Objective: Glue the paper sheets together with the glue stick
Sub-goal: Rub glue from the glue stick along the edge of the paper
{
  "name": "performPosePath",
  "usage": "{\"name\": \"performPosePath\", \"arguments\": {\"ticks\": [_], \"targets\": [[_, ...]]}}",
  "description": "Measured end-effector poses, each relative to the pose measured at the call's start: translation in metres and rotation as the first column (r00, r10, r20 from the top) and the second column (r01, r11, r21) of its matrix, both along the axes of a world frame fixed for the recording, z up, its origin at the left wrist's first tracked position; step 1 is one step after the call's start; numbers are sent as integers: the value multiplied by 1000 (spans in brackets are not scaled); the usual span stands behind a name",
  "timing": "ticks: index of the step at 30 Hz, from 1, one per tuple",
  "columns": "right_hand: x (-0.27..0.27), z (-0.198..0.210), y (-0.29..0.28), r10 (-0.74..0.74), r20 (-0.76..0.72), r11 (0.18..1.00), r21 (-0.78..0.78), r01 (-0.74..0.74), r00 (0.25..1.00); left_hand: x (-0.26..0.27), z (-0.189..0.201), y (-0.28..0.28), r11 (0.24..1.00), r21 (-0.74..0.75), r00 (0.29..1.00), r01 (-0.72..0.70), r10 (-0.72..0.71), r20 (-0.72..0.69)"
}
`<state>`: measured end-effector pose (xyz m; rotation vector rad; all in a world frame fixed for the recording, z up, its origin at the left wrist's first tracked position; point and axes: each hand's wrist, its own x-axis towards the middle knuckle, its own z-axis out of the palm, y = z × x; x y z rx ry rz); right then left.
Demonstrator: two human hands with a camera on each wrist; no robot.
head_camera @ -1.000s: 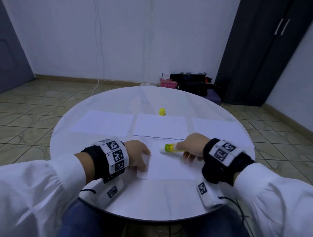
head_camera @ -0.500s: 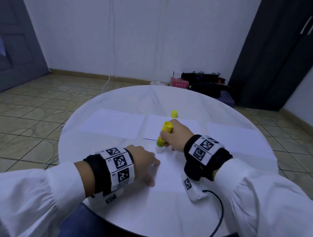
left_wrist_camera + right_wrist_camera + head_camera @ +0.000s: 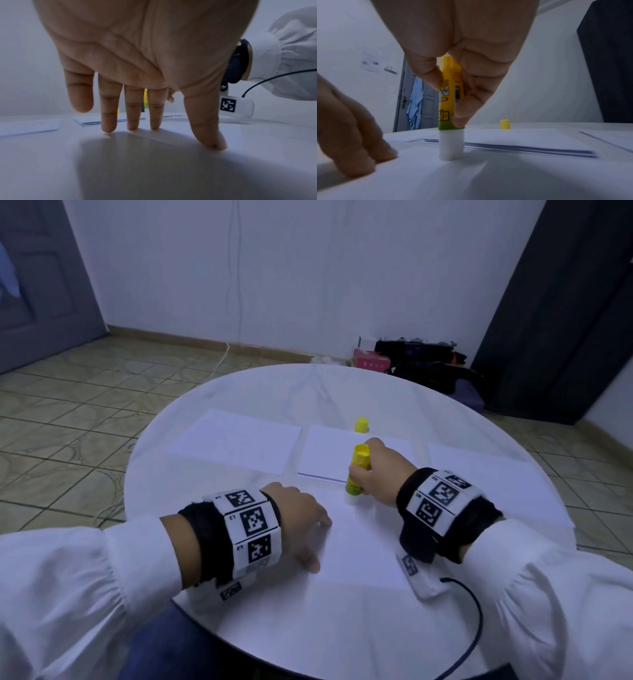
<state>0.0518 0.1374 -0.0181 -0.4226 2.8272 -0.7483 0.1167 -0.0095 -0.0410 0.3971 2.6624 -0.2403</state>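
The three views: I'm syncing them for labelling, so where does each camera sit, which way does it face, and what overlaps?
Head: worn on the head, looking forward and down at the round table; both sleeved, banded wrists show.
Left wrist: under the left hand, looking along fingertips pressing the near sheet.
Right wrist: under the right hand, facing the upright glue stick.
Shared: glue stick and yellow cap appear in the head and right-wrist views.

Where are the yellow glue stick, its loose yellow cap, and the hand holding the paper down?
yellow glue stick (image 3: 451,94): right wrist view, labelled barrel.
loose yellow cap (image 3: 361,425): head view, side.
left hand (image 3: 294,515): head view, back of hand.
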Motion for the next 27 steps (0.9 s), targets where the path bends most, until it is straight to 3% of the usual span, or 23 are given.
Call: {"name": "performPosePath", "arguments": {"ticks": [9, 16, 18, 22, 27], "targets": [[-3, 0, 77, -183, -6, 983, 18, 183, 983, -6, -5, -9, 997, 64, 999, -51, 51, -1], [-3, 2, 89, -222, -37, 973, 63, 224, 974, -12, -11, -14, 998, 14, 998, -55, 55, -22], [0, 6, 83, -222, -87, 974, 29, 226, 971, -11, -10, -16, 992, 5, 992, -128, 128, -3], [10, 13, 46, -73, -80, 995, -78, 67, 994, -10, -8, -21, 970, 31, 969, -242, 240, 52], [19, 3, -10, 119, -74, 993, 15, -118, 990, -11, -6, -24, 966, 63, 967, -250, 246, 70]]}}
